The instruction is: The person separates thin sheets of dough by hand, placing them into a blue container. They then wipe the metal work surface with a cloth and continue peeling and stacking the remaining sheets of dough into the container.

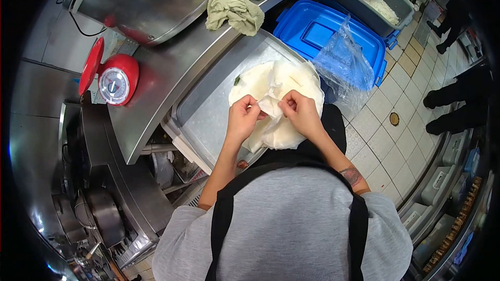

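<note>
Round, thin, off-white pastry sheets (291,134) lie in a loose, overlapping pile on a metal tray (205,105), some of their edges lifted and creased. My left hand (243,118) and my right hand (302,114) face each other over the middle of the pile. Between them a pastry sheet (270,105) is pinched up, its raised part folded and wrinkled. The fingertips of both hands are closed on it, a short distance apart. A small dark green bit (237,80) shows at the pile's left edge.
A crumpled greenish cloth (235,12) hangs at the steel counter's edge (172,78) beyond the tray. A red dial scale (117,80) stands at left. Clear plastic (344,62) drapes over a blue lid (312,23). Another person's legs (458,104) are at right on the tiled floor.
</note>
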Tool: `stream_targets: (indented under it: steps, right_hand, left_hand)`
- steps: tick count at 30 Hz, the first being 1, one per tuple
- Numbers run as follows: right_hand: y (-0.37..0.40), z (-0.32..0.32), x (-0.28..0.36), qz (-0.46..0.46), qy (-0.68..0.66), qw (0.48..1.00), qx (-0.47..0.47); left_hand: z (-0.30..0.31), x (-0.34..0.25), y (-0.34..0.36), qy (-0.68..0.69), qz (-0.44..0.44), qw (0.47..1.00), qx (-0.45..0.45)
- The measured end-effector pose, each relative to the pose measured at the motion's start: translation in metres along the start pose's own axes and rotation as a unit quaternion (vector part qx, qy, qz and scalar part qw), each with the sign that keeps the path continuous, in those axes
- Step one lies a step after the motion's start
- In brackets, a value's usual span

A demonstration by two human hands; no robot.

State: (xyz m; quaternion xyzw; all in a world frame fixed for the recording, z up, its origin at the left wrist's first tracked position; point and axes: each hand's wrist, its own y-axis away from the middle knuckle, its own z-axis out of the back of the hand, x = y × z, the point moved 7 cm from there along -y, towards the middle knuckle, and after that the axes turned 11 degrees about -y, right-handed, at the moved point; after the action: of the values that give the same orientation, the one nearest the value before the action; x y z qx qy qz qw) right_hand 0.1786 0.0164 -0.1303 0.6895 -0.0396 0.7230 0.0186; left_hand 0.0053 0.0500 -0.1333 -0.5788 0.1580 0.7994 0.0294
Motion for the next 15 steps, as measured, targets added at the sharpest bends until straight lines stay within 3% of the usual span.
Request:
stream_targets:
  steps: [4,8,11,15]
  right_hand:
    - [0.003,-0.011,0.009,0.017,-0.003,0.999,0.035]
    - [0.004,-0.01,0.009,0.033,-0.006,0.999,0.012]
    - [0.002,0.006,0.003,0.047,0.005,0.998,-0.042]
    - [-0.001,0.025,0.001,0.064,0.038,0.993,-0.088]
  left_hand:
    - [-0.012,-0.018,0.003,0.024,-0.014,0.999,0.02]
    - [-0.022,-0.018,-0.007,-0.056,-0.052,0.996,0.039]
    - [-0.009,-0.011,-0.016,-0.19,-0.073,0.979,-0.028]
    - [-0.005,-0.02,-0.014,-0.114,-0.057,0.992,-0.022]
